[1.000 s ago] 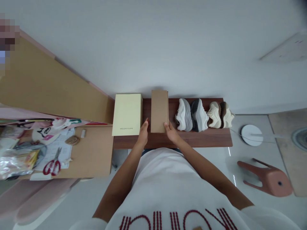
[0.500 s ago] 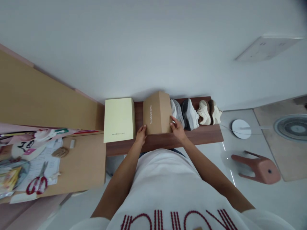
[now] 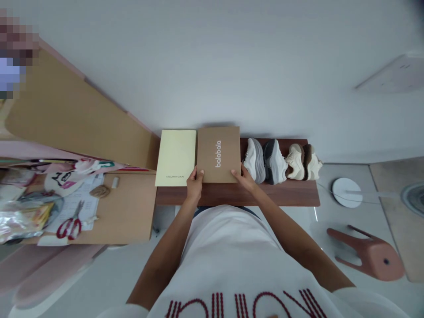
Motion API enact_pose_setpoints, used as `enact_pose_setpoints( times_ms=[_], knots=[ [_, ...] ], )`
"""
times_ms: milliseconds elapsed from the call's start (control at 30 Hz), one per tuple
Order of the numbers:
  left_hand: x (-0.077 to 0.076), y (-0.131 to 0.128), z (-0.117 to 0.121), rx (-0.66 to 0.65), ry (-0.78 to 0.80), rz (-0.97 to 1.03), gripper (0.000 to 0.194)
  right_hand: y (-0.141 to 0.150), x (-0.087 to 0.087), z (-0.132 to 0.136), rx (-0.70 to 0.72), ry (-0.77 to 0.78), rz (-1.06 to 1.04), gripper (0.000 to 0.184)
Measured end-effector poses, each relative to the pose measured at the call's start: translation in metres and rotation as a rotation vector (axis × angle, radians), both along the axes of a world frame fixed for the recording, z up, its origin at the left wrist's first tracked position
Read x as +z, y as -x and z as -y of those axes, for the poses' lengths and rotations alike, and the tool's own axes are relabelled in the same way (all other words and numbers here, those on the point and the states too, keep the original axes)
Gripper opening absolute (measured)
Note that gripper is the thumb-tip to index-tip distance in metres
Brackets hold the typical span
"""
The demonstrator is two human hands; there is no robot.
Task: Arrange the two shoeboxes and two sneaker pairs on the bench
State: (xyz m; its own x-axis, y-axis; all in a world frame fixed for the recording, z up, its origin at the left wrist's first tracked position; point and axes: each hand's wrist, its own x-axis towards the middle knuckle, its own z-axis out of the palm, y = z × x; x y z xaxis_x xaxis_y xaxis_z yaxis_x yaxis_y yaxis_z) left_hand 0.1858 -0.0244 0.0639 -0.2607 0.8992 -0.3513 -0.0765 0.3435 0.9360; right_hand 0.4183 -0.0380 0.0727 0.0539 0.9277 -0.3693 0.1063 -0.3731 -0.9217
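Note:
A brown shoebox (image 3: 210, 152) marked "balabala" is held between my two hands over the dark wooden bench (image 3: 218, 194), its lid facing up. At its near left corner, my left hand (image 3: 194, 182) grips with the thumb on top. My right hand (image 3: 244, 177) grips the near right corner the same way, fingers along the side. Left of it lies a pale yellow box (image 3: 176, 154) lettered "MEIZHIYUAN". White and grey sneakers (image 3: 254, 160) stand just right of my right hand, with cream and brown shoes (image 3: 296, 161) farther right.
To the left, a desk (image 3: 129, 212) bears red-handled scissors (image 3: 71, 223), papers and plastic bags. A pink stool (image 3: 377, 258) and a white round base (image 3: 347, 193) stand on the floor at right. The wall (image 3: 232, 66) rises behind the bench.
The shoebox, tilted before with its right side showing, now sits level with its lid up, closer to the yellow box. Both thumbs have come onto its top. The view has shifted.

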Motion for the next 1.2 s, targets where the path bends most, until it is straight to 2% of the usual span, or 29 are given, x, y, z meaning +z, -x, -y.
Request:
enact_pose_setpoints(
  times_ms=[100,300,467,600,767,900,1067,1200],
  knots=[
    [-0.001,0.003,-0.001,-0.011,0.032,-0.091,0.048,0.006,-0.004,0.000,0.007,0.046,-0.058,0.084],
    [-0.015,0.003,-0.002,-0.056,0.056,-0.203,0.052,0.010,-0.014,-0.001,-0.007,0.292,-0.068,0.079],
    [-0.026,-0.001,-0.005,-0.081,0.083,-0.299,0.052,0.011,-0.027,-0.004,-0.026,0.330,-0.085,0.073],
    [-0.028,-0.004,-0.009,-0.081,0.113,-0.342,0.050,0.015,-0.037,-0.006,-0.057,0.340,-0.045,0.073],
    [-0.016,-0.009,-0.011,-0.089,0.129,-0.353,0.051,0.017,-0.042,-0.008,-0.008,0.196,0.055,0.075],
    [0.005,-0.021,-0.003,-0.130,-0.001,-0.445,0.056,0.004,-0.035,0.003,-0.053,0.094,0.178,0.079],
    [0.030,-0.059,0.004,-0.290,-0.187,-0.470,0.049,-0.045,-0.017,0.026,-0.172,0.019,0.186,0.074],
    [0.034,-0.101,0.010,-0.392,-0.186,-0.351,0.044,-0.099,-0.005,0.037,-0.222,-0.040,0.184,0.065]
  ],
)
